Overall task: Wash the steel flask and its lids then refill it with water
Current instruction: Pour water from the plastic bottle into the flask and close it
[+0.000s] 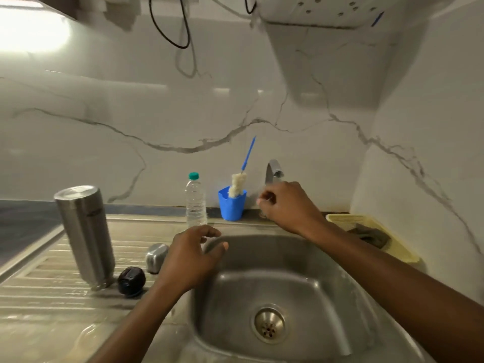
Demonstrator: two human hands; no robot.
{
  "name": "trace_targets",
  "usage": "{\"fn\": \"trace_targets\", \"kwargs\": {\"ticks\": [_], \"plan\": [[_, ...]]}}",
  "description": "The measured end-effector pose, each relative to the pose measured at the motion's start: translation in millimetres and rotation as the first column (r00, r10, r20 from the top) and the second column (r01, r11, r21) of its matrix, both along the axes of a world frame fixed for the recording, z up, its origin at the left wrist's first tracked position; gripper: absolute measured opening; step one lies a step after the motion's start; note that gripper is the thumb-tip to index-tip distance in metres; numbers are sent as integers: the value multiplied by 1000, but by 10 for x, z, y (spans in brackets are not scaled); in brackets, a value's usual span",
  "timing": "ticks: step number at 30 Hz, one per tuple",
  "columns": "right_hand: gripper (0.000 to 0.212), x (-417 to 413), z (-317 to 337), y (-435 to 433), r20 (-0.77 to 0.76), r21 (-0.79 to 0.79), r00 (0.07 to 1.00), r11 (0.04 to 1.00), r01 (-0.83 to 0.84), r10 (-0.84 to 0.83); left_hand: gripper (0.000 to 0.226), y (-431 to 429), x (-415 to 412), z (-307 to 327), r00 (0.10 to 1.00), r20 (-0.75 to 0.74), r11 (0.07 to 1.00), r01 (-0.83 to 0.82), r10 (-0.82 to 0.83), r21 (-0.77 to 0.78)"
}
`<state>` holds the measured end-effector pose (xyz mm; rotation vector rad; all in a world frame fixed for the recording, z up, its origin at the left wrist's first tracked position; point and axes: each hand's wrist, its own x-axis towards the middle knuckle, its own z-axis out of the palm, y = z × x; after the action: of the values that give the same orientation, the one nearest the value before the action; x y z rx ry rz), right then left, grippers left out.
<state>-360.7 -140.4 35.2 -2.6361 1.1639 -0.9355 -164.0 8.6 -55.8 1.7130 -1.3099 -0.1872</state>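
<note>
Closest to the camera lies the sink, its basin holding nothing but the drain. Over the sink's left rim hovers the left hand, fingers loosely curled and holding nothing, probably ready to reach for the next piece. Left of the sink, on the ribbed steel desk, lie a black lid and a steel cap. Just beyond the black lid stands the steel flask, seemingly mouth-down, likely so that it drains. At the sink's back edge the right hand has its fingers curled round what looks like the tap handle, beneath the tap. No water runs. Behind the sink stand a plastic bottle and a blue cup keeping a bottle brush upright.
</note>
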Motion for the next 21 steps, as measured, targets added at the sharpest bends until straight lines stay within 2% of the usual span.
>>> {"fn": "trace_targets", "kwargs": {"ticks": [3,7,13,16,21], "plan": [[9,563,133,74,-7,23,992,991,-129,129,29,152,196,27,998,-46,999,-44,43,-30],[45,1312,260,27,-42,110,970,966,-233,239,30,327,401,103,994,-70,995,-85,82,-52],[64,2029,248,-170,-259,99,942,976,-196,215,34,455,592,137,991,-70,992,-116,112,-55],[52,2144,187,-266,-310,102,939,987,-123,150,33,491,625,152,990,-78,991,-122,118,-52],[22,2105,192,-309,-267,68,956,992,-105,120,36,564,681,157,990,-64,991,-129,126,-42]]}}
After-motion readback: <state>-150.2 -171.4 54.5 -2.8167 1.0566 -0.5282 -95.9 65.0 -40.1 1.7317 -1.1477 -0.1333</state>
